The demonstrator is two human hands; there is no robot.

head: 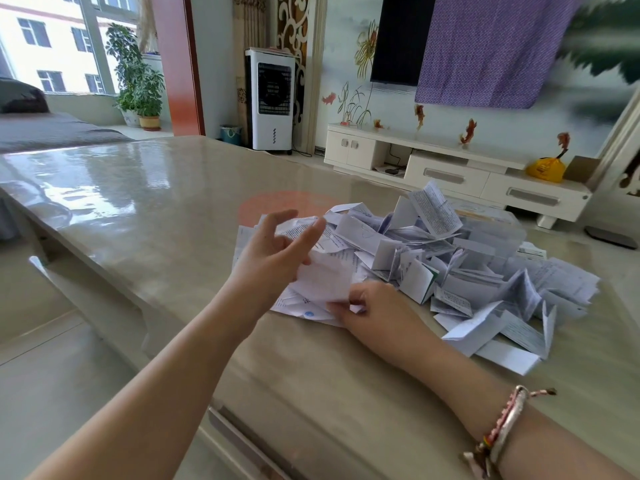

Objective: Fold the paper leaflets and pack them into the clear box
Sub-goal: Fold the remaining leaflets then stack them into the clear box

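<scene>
A white paper leaflet is held just above the table. My right hand pinches its lower right corner between thumb and fingers. My left hand is at the sheet's upper left, fingers spread and relaxed, with the thumb touching the paper's top edge. Behind and to the right lies a big loose heap of folded leaflets. The clear box stands at the back of the heap, overflowing with leaflets and partly buried by them. Flat unfolded sheets lie under my hands.
The glossy beige table stretches far to the left and toward me, its front edge running diagonally at lower left. Beyond it are a white TV cabinet, an air cooler and potted plants.
</scene>
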